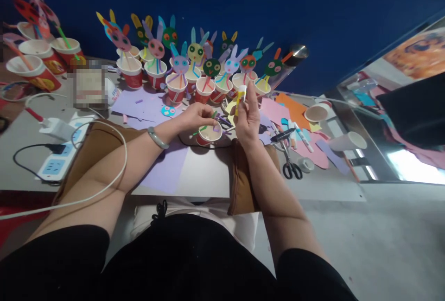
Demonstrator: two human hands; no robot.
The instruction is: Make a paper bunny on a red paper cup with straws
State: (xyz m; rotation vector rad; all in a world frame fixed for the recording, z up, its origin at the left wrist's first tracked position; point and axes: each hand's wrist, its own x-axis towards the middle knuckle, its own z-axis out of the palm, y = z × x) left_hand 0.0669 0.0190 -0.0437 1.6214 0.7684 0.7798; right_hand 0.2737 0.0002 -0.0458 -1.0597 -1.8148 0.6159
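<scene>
A slim yellow-and-white plastic glue stick [241, 96] is gripped nearly upright in the right hand [248, 122]. Apart from it, a thin green paper strip [214, 114] is pinched by the left hand [195, 116] above a round red-and-white paper cup [211, 135].

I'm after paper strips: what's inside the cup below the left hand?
Inside the cup, a green strip sits at the left rim and a purple piece shows at right. The left hand hides part of the far rim; the bottom can't be made out.
</scene>
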